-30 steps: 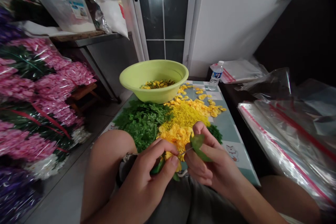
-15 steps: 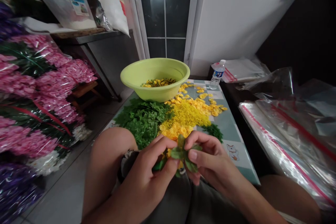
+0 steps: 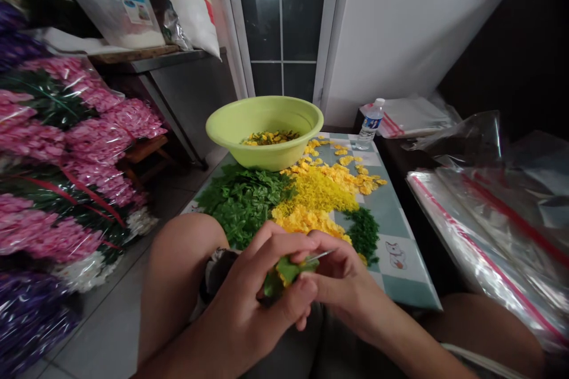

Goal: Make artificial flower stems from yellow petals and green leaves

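L hand [image 3: 249,290] and R hand [image 3: 342,284] are brought together, fingers nearly meeting, both clamped on a small green-and-yellow sprig [image 3: 288,272]. A thin shiny wire [image 3: 320,255] is seen poking out to the R of it. The sprig is held over the lap, just past the near edge of the table [image 3: 411,290]; its material can't be told at this size.

The table is covered w/ a glossy checked cloth in teal + white, w/ a cartoon cat print [image 3: 395,256] near the R edge. Spread across it are a rough heap of green leaves [image 3: 242,204], a mound of fine yellow shreds [image 3: 315,192], a heap of yellow petals [image 3: 306,219] and a small dark green clump [image 3: 362,234]. A smooth round lime-green bowl [image 3: 262,157] w/ a rolled rim is set at the far end, green + yellow bits inside.

A plastic water bottle [image 3: 371,119] is stood at the far R corner; its blue label can't be read. Clear bags w/ red stripes [image 3: 480,237] are piled close along the R edge. Pink flowers in shiny cellophane [image 3: 57,154] are stacked L, past a strip of grey floor tile [image 3: 102,331]. Room btwn table and flowers is narrow.
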Motion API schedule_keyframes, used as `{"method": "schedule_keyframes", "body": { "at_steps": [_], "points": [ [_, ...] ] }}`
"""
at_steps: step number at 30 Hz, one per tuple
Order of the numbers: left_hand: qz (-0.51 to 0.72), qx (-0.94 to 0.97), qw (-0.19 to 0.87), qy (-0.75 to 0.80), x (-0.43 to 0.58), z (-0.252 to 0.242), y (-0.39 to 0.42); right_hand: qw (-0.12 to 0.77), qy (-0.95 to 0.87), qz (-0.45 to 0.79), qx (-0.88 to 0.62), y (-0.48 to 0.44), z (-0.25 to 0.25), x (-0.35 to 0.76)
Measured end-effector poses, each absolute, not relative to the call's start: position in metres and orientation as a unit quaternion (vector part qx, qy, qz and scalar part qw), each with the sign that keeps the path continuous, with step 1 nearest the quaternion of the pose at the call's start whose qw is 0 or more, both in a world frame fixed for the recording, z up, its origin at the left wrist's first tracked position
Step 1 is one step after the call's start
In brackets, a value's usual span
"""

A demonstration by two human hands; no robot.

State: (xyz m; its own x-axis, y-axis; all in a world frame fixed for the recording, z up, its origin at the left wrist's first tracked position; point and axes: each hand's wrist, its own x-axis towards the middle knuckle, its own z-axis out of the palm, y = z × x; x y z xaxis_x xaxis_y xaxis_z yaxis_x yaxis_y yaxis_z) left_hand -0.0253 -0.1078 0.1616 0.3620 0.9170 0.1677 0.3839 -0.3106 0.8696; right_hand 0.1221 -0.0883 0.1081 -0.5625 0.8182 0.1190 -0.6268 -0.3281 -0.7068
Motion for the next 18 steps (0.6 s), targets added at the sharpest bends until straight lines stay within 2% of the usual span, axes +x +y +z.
{"method": "schedule_keyframes", "body": {
  "at_steps": [4, 7, 9, 11, 12, 13, 14, 18],
  "points": [
    [0.336, 0.735, 0.371, 0.457, -0.027, 0.158, -0.107, 0.442, -0.370, 0.800, -0.165, -0.084, 0.118, 0.127],
    [0.351, 0.731, 0.355, 0.465, -0.028, 0.159, -0.106, 0.418, -0.467, 0.748, -0.218, -0.069, 0.128, 0.153],
    [0.355, 0.726, 0.342, 0.479, -0.028, 0.160, -0.104, 0.464, -0.563, 0.596, -0.335, -0.052, 0.128, 0.187],
    [0.355, 0.717, 0.337, 0.496, -0.029, 0.161, -0.103, 0.493, -0.610, 0.375, -0.494, -0.033, 0.116, 0.228],
    [0.356, 0.714, 0.337, 0.501, -0.030, 0.161, -0.102, 0.433, -0.635, 0.290, -0.570, -0.025, 0.104, 0.246],
    [0.357, 0.710, 0.336, 0.505, -0.032, 0.160, -0.101, 0.321, -0.668, 0.251, -0.623, -0.019, 0.090, 0.262],
    [0.360, 0.709, 0.333, 0.507, -0.033, 0.158, -0.100, 0.256, -0.677, 0.260, -0.639, -0.015, 0.073, 0.274],
    [0.366, 0.707, 0.333, 0.506, -0.043, 0.149, -0.093, 0.095, -0.682, 0.259, -0.677, -0.017, 0.009, 0.286]
  ]
}}
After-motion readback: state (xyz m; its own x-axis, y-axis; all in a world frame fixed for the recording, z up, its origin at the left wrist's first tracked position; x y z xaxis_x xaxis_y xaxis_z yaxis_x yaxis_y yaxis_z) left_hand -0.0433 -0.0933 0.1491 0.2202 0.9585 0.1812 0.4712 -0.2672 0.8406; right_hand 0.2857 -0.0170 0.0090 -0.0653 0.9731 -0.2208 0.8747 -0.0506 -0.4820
